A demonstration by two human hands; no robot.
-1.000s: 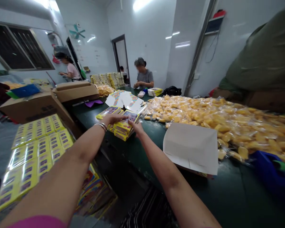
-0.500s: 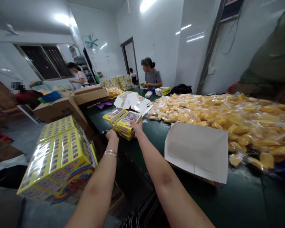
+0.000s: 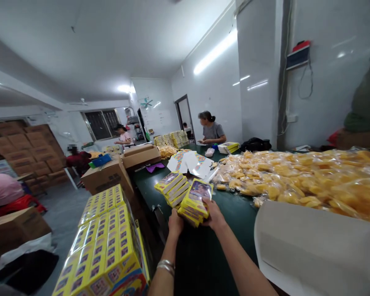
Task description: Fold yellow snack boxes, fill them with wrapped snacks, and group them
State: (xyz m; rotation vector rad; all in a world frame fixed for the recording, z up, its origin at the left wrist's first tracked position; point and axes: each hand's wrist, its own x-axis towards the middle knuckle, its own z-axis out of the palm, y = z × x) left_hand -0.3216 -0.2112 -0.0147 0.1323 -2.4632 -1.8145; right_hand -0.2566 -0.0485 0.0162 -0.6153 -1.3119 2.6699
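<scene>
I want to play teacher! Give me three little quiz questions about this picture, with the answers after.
1. True or false: both hands grip the small stack of yellow boxes.
2. What is heaped on the green table at the right? A) clear bags of yellow pieces B) shoes
3. Which wrist wears a bracelet?

Key:
1. True: the left hand and right hand hold it.
2. A, the bags of yellow pieces.
3. The left one.

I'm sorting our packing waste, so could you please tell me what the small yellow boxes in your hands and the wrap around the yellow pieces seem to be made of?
The small yellow boxes look like thin printed cardboard: sharp folded edges, glossy colour print. The wrap over the yellow pieces seems clear plastic film: see-through, wrinkled, with bright glints.
</scene>
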